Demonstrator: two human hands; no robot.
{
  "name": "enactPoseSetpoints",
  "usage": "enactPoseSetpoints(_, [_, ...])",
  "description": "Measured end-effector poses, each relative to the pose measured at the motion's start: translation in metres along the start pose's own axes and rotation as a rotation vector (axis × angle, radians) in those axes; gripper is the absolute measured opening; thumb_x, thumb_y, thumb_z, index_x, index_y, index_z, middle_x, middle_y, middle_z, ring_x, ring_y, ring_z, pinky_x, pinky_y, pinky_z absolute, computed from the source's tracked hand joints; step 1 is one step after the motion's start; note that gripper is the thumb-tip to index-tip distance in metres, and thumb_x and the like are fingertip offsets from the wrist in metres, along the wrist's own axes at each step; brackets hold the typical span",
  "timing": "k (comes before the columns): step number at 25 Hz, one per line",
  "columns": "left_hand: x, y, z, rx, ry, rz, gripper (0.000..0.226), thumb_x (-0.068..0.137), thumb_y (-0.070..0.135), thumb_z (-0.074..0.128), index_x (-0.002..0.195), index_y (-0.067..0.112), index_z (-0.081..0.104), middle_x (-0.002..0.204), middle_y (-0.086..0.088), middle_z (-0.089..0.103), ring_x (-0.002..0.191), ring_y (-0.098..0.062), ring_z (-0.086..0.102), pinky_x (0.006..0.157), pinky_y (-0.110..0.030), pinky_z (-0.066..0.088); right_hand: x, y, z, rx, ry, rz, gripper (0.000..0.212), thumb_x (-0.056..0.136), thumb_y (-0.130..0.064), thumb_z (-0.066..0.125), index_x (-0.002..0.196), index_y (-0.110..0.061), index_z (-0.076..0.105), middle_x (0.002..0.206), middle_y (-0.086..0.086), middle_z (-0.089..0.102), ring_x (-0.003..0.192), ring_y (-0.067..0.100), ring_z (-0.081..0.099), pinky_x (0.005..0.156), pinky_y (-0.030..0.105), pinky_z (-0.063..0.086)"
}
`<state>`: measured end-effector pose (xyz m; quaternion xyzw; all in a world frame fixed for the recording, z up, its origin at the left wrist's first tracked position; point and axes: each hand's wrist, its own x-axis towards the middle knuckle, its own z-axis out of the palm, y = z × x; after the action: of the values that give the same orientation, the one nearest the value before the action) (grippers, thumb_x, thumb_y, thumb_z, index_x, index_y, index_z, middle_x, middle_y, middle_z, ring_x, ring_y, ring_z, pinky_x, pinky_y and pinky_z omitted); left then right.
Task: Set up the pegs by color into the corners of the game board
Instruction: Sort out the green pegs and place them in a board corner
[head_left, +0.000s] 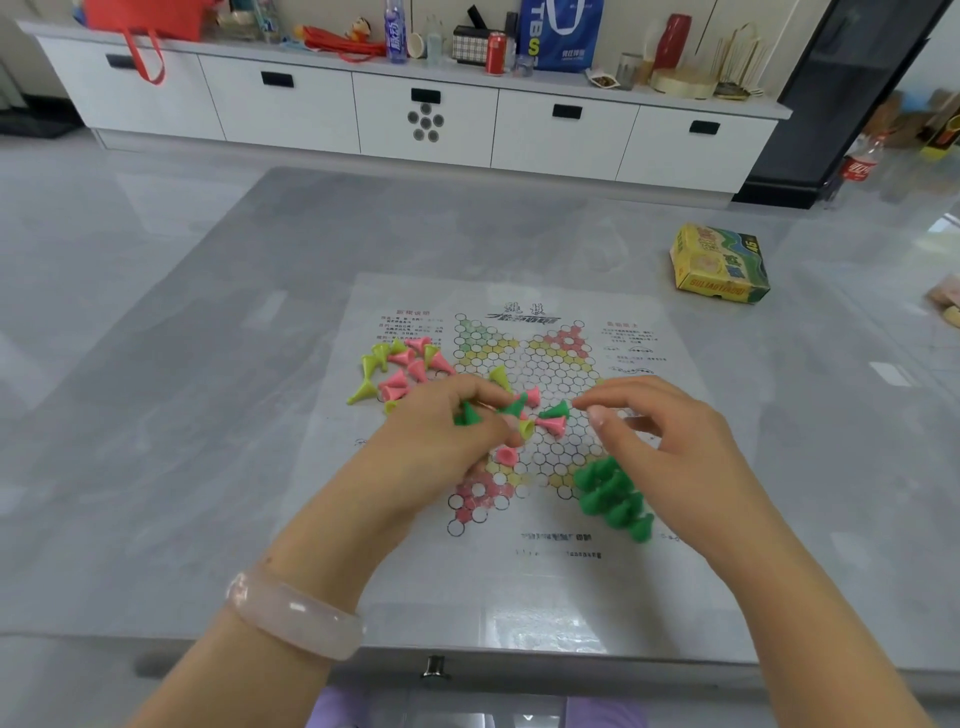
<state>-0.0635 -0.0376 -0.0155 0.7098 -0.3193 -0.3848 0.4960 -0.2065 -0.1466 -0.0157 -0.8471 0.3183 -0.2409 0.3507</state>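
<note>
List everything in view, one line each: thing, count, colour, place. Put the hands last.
game board: one, white printed sheet, table centre
dark green pegs: cluster, upright, board's near right corner
pink and yellow-green pegs: loose pile, board's left edge
mixed pegs: several, lying at board centre
box: one, yellow-green, table far right
bangle: one, pale pink, left wrist
left hand: holds green pegs
right hand: fingertips reaching toward centre pegs

I see loose pegs (402, 369) left of the board (524, 415), standing pegs (615, 496) at its near-right corner, a box (719, 265) far right.
</note>
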Motion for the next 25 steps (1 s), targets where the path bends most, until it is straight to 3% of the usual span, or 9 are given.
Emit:
enactPoseSetpoints(6, [0.001, -0.005, 0.011, 0.099, -0.084, 0.068, 0.011, 0.085, 0.018, 0.061, 0.093, 0.024, 0.062, 0.078, 0.006, 0.07, 0.051, 0.009, 0.054, 0.05, -0.007, 0.041, 0.002, -0.005, 0.011, 0.076, -0.062, -0.043, 0.008, 0.081, -0.024, 0.062, 0.078, -0.028, 0.069, 0.083, -0.009, 0.066, 0.085, 0.005, 0.058, 0.081, 0.025, 0.047])
enactPoseSetpoints(12, [0.001, -0.005, 0.012, 0.153, -0.045, 0.065, 0.01, 0.083, 0.023, 0.062, 0.093, 0.026, 0.061, 0.082, 0.005, 0.064, 0.058, -0.003, 0.053, 0.057, -0.016, 0.046, 0.002, -0.004, 0.008, 0.074, -0.079, -0.04, 0.008, 0.08, -0.022, 0.064, 0.078, -0.027, 0.07, 0.083, -0.012, 0.065, 0.086, 0.004, 0.058, 0.081, 0.023, 0.048])
enactPoseSetpoints(15, [0.002, -0.006, 0.006, 0.111, 0.028, 0.009, 0.01, 0.081, 0.027, 0.066, 0.085, 0.02, 0.059, 0.074, 0.006, 0.055, 0.059, -0.006, 0.048, 0.06, -0.019, 0.044, 0.003, 0.001, 0.002, -0.001, -0.083, 0.028, 0.007, 0.08, -0.023, 0.064, 0.075, -0.027, 0.068, 0.09, -0.015, 0.061, 0.09, -0.001, 0.053, 0.077, 0.01, 0.039])
enactPoseSetpoints(19, [0.003, -0.003, 0.0, 0.023, 0.054, -0.104, 0.008, 0.084, 0.019, 0.061, 0.086, 0.024, 0.055, 0.072, 0.0, 0.052, 0.061, -0.011, 0.047, 0.062, -0.022, 0.04, 0.001, 0.011, 0.002, -0.32, -0.207, 0.009, 0.005, 0.083, -0.026, 0.062, 0.082, -0.027, 0.067, 0.104, -0.017, 0.047, 0.105, 0.003, 0.035, 0.08, 0.013, 0.02])
enactPoseSetpoints(25, [0.006, 0.0, 0.002, -0.119, 0.023, -0.154, 0.02, 0.083, 0.0, 0.043, 0.085, 0.014, 0.057, 0.072, -0.004, 0.053, 0.062, -0.015, 0.046, 0.056, -0.025, 0.038, -0.001, 0.013, 0.004, -0.401, -0.26, 0.001, 0.011, 0.084, -0.028, 0.06, 0.089, -0.024, 0.068, 0.119, -0.012, 0.048, 0.117, 0.008, 0.035, 0.088, 0.016, 0.021])
